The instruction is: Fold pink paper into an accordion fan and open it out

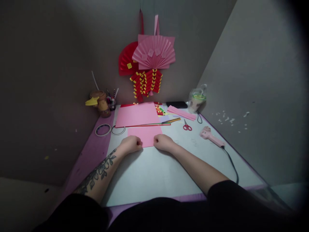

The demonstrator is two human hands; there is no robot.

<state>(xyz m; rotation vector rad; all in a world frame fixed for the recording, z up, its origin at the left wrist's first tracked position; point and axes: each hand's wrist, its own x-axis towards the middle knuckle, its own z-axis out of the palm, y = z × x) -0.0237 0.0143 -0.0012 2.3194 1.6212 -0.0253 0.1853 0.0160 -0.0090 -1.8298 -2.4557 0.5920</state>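
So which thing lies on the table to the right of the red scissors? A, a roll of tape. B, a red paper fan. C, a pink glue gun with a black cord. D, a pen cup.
C: the pink glue gun lies right of the red scissors on the table, its black cord trailing toward the near edge.

- Two bare hands: the left hand and the right hand, both curled into fists.
- Two pink sheets of paper: a small pink sheet and a big pink sheet.
- Two folded paper fans: a pink fan and a red fan.
- Two round tape rings.
- One pair of red-handled scissors.
- One pink glue gun.
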